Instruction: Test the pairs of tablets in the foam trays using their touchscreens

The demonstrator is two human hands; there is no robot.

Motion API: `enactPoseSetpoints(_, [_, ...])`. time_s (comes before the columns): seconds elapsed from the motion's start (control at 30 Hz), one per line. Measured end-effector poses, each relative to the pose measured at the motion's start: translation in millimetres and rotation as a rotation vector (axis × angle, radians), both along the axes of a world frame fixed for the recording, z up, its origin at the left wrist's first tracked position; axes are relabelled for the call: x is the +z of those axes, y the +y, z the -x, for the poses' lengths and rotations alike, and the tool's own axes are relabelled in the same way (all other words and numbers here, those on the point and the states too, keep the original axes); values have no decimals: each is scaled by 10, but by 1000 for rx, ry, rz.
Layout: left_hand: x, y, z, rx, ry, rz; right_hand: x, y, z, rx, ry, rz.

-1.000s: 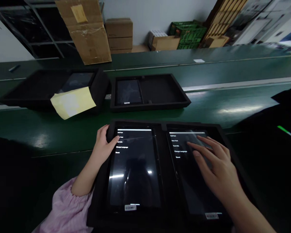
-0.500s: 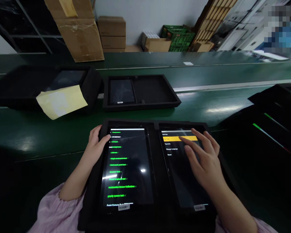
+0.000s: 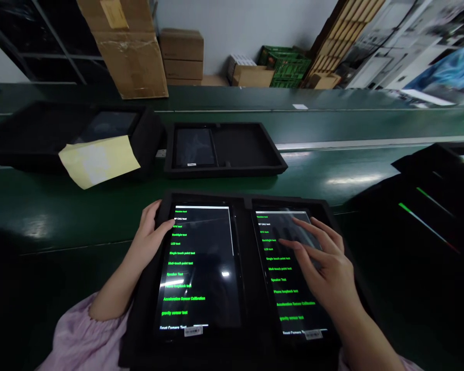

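Two tablets lie side by side in a black foam tray in front of me. Green test names fill the screen of the left tablet and of the right tablet; each has a barcode label at its lower edge. My left hand is closed over the tray's upper left edge, its thumb at the left tablet's screen edge and its fingers outside. Above the right tablet, my right hand is open, fingers spread, index fingertip close to "Backlight test". Whether that fingertip touches the glass I cannot tell.
Beyond lies another foam tray with a dark tablet in its left half. At left, yellow paper hangs over a stack of black trays. Dark trays stand at right on the green bench. A tall carton stands behind.
The right tablet's screen went from a short menu with a yellow highlighted row to the green test list. My right hand moved slightly down and left. The left hand stays on the tray.
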State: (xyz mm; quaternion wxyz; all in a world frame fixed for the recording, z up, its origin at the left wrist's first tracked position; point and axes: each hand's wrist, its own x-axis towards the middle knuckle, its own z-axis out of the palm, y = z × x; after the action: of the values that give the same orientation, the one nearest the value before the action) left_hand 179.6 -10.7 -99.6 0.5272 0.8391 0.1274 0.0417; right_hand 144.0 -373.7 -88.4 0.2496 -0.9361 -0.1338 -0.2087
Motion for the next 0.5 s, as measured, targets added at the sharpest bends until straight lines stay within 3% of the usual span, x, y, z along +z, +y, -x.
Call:
enactPoseSetpoints(0.13, [41,33,40,-80,-6,-14,-54,-22,18,46,-2,13])
enactPoseSetpoints(0.27, [93,58,111,-167,23,-22,-83,-15,22,6,-28,-47])
enactPoseSetpoints(0.5, [125,107,155,-112,33,72,-8,2,66,-35,-26,-116])
